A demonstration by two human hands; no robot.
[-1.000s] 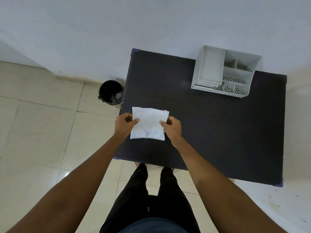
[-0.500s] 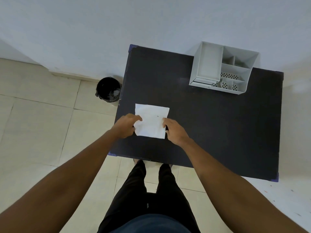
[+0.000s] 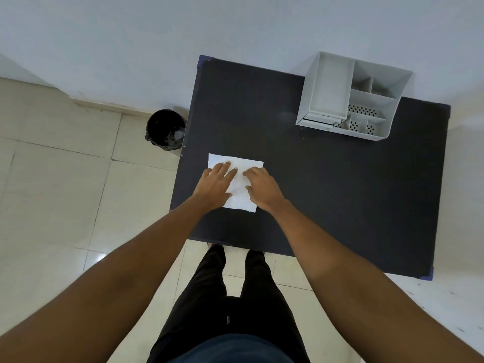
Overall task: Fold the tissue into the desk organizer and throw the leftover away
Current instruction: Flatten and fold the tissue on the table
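Observation:
A white tissue (image 3: 242,193), folded into a rectangle, lies flat on the black table (image 3: 327,184) near its front left part. My left hand (image 3: 216,183) rests palm down on the tissue's left half, fingers spread. My right hand (image 3: 262,186) presses flat on its right half. Neither hand pinches the paper. A grey desk organizer (image 3: 351,96) with several compartments stands at the table's back right, well apart from both hands.
A black waste bin (image 3: 165,129) with a dark liner stands on the tiled floor just left of the table. A white wall runs behind the table. My legs stand at the table's front edge.
The tissue went from being held up by its side edges to lying on the table. Both hands let go of the edges and now lie flat on top of it.

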